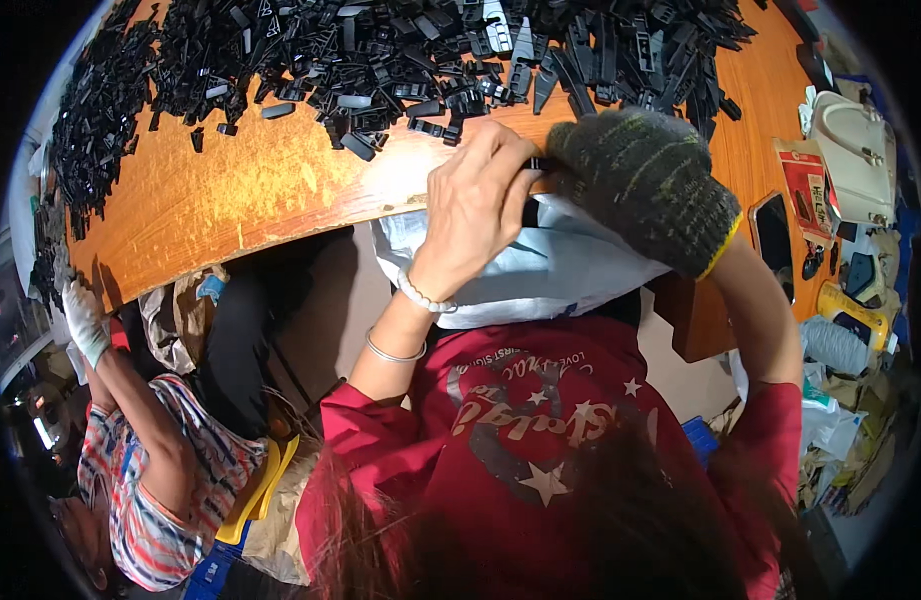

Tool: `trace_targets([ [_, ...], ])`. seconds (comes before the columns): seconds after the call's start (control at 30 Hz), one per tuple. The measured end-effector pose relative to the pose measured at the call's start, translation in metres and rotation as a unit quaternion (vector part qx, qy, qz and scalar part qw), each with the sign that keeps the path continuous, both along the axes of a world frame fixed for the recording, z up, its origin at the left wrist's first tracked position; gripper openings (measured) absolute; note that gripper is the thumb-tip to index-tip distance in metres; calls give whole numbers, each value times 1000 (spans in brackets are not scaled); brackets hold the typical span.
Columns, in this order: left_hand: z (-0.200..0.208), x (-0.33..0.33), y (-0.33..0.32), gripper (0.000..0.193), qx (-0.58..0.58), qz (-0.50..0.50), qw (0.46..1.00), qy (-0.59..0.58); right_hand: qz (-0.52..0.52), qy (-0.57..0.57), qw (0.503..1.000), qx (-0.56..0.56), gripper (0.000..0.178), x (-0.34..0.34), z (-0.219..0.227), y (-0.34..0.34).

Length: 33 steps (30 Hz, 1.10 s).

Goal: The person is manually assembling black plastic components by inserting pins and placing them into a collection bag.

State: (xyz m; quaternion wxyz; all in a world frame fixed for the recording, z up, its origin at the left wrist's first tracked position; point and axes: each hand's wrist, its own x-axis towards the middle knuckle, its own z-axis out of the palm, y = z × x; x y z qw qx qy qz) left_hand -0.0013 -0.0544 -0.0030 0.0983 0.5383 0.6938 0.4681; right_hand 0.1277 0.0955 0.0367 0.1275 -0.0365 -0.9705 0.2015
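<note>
At the table's near edge my bare left hand [473,205], with a beaded bracelet and a bangle on its wrist, is closed in a pinch. A small black plastic part [537,163] shows at its fingertips, mostly covered by the fingers. My right hand [641,180] wears a dark knitted glove with a yellow cuff. Its fingers curl against the same spot from the right; what lies inside them is hidden. Below both hands a white plastic sack [581,265] hangs open between the table edge and my lap. Beyond them lies a big heap of black plastic parts [401,60].
The worn wooden tabletop [271,180] curves around me. At right are a phone [771,235], a red packet [809,190], a white handbag [853,150] and a yellow container [853,315]. Another person's gloved hand [84,318] reaches to the table at far left.
</note>
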Motion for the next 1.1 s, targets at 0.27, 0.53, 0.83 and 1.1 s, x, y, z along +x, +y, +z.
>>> trace_targets([
  [0.27, -1, 1, 0, 21, 18, -9, 1000, -6, 62, -37, 992, 101, 17, -12, 8, -8],
  [0.53, -2, 1, -3, 15, 47, 6, 999, 13, -51, -94, 994, 17, 29, 11, 5, -14],
  [0.83, 13, 17, -19, 21, -37, -138, 776, -614, -156, 24, 750, -642, 32, 59, 11, -41],
  [1.1, 31, 26, -18, 21, -200, -80, 840, -497, -173, 53, 885, -429, 33, 71, -25, -58],
])
